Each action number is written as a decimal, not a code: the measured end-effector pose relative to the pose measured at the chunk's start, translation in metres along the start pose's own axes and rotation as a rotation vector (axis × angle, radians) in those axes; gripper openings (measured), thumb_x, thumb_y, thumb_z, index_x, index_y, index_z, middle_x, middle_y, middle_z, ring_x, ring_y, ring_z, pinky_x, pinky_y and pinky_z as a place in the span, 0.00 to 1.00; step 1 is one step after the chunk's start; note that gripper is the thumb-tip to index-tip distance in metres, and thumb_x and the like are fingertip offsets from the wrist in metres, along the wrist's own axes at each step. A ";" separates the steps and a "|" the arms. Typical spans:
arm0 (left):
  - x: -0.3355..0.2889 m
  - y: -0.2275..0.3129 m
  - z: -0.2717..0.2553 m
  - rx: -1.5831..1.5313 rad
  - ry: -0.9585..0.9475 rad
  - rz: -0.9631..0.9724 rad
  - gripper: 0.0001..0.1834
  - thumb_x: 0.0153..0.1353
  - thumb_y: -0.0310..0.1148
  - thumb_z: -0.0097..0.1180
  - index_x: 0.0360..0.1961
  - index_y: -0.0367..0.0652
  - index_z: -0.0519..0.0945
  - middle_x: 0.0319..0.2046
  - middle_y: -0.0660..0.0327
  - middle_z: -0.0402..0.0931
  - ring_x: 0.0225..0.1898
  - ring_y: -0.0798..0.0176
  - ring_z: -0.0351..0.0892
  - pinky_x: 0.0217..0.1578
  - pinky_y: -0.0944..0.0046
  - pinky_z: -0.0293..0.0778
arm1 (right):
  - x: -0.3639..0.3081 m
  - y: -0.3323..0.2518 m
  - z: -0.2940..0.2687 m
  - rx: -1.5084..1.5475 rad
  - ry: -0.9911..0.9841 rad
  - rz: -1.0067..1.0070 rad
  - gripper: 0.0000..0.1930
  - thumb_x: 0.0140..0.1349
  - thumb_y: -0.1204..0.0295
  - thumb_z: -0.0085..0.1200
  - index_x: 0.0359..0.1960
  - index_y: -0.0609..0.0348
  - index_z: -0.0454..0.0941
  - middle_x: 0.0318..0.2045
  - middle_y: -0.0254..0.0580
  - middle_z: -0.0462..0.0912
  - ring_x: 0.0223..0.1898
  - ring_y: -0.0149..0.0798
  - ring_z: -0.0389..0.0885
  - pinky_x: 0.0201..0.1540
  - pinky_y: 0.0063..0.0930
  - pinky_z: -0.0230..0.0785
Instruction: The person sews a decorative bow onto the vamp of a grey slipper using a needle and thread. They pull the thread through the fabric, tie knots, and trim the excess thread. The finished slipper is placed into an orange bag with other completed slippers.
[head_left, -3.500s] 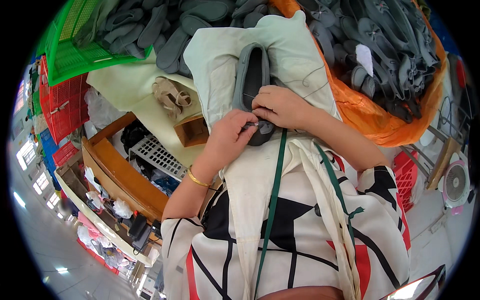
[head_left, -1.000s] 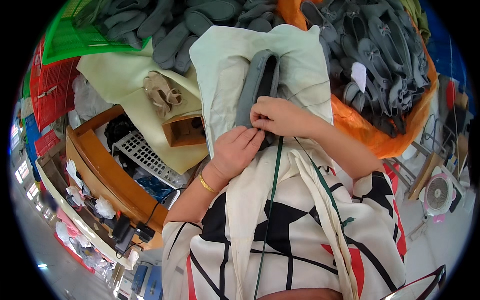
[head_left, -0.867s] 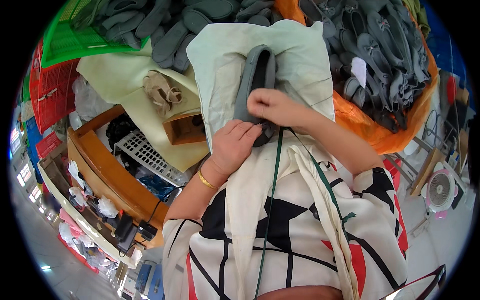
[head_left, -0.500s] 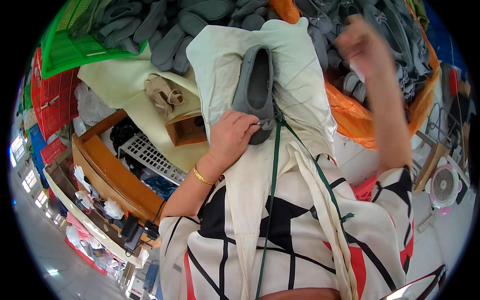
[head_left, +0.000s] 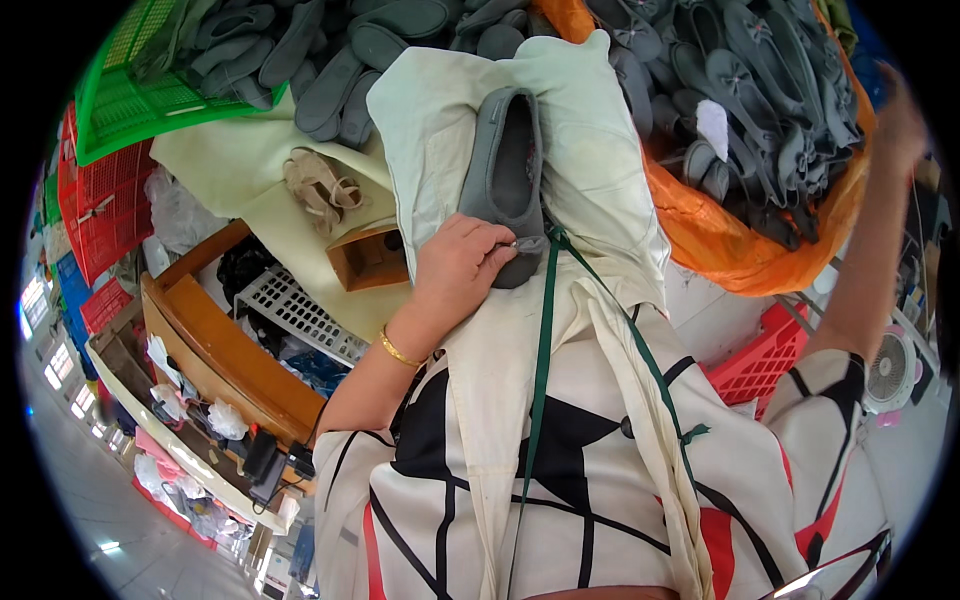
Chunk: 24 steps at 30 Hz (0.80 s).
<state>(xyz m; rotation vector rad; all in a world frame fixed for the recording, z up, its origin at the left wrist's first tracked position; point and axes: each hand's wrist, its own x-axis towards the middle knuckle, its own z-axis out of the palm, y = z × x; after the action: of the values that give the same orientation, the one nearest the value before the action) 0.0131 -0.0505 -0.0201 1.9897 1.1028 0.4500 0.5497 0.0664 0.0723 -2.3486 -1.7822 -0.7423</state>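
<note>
One pale cloth, left grip pinching one grey shoe, right grip unclear

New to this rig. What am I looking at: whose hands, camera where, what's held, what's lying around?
No machine here: these are a person's two bare hands. The view comes from a wide fisheye camera worn on the person's head, looking down, so straight edges bend near the rim and picture left is the person's left.

The left hand grips a grey fabric slip-on shoe near its toe end; the shoe lies on a pale whitish cloth. The right hand is out at the far right, blurred; I can't tell whether it holds anything.

To the left, beige strappy footwear lies on a pale yellow sheet. More grey shoes are piled beyond, and others fill an orange bag at the right.
</note>
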 end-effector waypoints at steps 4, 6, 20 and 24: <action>-0.005 0.002 -0.002 -0.052 0.014 -0.009 0.12 0.53 0.25 0.65 0.39 0.40 0.81 0.36 0.56 0.78 0.36 0.55 0.76 0.34 0.61 0.73 | -0.093 -0.154 0.031 1.750 -0.640 0.335 0.07 0.68 0.68 0.54 0.46 0.45 0.81 0.30 0.28 0.80 0.30 0.24 0.78 0.30 0.19 0.69; -0.005 0.004 -0.005 -0.075 0.007 -0.047 0.13 0.53 0.25 0.65 0.41 0.39 0.80 0.38 0.55 0.77 0.37 0.54 0.76 0.35 0.60 0.73 | -0.138 -0.230 -0.005 1.725 -0.932 0.229 0.06 0.68 0.69 0.54 0.44 0.48 0.81 0.20 0.21 0.73 0.18 0.19 0.66 0.20 0.14 0.59; -0.017 -0.002 0.010 0.059 0.194 -0.082 0.09 0.51 0.25 0.67 0.35 0.41 0.81 0.32 0.57 0.77 0.35 0.54 0.76 0.35 0.61 0.74 | -0.215 -0.280 -0.069 1.239 -0.996 -0.469 0.06 0.62 0.69 0.51 0.38 0.53 0.78 0.23 0.50 0.81 0.26 0.56 0.80 0.30 0.46 0.72; -0.019 -0.003 0.012 0.049 0.219 -0.072 0.11 0.49 0.26 0.67 0.34 0.43 0.80 0.32 0.60 0.76 0.36 0.53 0.76 0.35 0.58 0.73 | -0.216 -0.281 -0.071 1.250 -0.975 -0.463 0.07 0.61 0.70 0.51 0.38 0.53 0.79 0.22 0.51 0.80 0.25 0.56 0.80 0.29 0.47 0.72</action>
<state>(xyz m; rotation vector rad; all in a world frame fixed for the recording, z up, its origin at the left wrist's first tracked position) 0.0083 -0.0712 -0.0289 1.9705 1.3273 0.6195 0.2245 -0.0623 -0.0176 -1.3726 -2.0399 1.3858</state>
